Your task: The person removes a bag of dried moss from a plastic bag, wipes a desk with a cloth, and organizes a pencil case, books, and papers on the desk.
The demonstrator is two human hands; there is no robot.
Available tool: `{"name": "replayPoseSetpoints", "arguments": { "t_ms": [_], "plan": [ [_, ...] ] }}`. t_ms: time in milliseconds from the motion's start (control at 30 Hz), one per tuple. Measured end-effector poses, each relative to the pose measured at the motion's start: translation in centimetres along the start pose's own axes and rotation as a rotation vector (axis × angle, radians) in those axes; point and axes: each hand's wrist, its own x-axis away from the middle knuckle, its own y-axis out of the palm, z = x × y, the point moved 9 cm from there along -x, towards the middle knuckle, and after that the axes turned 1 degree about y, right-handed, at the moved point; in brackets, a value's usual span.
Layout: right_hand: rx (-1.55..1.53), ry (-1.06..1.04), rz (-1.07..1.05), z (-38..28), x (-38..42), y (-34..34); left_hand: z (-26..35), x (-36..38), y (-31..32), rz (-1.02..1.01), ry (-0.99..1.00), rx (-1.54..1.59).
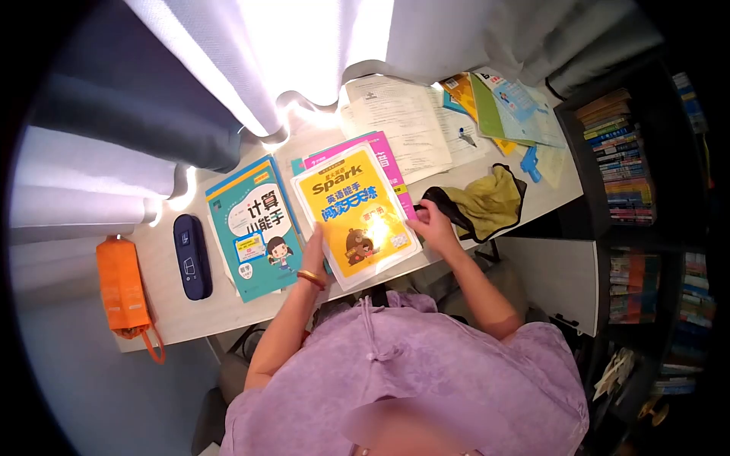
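Observation:
A yellow workbook [353,254] with a white border and "Spark" on its cover is held by its two sides above the desk's front edge. My left hand [312,252] is closed on its left edge, the thumb on the cover. At the lower right edge, my right hand [432,228] grips it with bent fingers. Behind it lies a pink book [391,163], partly covered. A teal workbook [262,262] with a cartoon girl rests just left of my left hand. Beside my right hand is a crumpled olive cloth [490,204] with black edging.
A navy pencil case [193,257] and an orange bag [124,289] stand at the left of the desk [171,319]. Printed sheets [399,121], several booklets [506,106] and a blue toy-like object [531,163] lie at the back right. Curtains [220,61] border the back; a bookshelf [601,235] is right.

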Motion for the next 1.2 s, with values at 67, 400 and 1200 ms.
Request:
{"name": "replayPoseSetpoints", "arguments": {
  "t_ms": [67,400,1200],
  "plan": [
    [-0.120,0.048,-0.081,-0.8,-0.7,1.0,0.3,-1.3,0.7,-0.077,0.046,-0.170],
    [-0.254,-0.443,-0.191,-12.4,5.2,0.1,11.1,4.7,5.3,-0.296,0.538,-0.620],
    [-0.195,-0.379,-0.173,-12.0,3.3,16.8,17.7,9.2,-9.8,0.386,0.789,-0.838]
  ]
}}
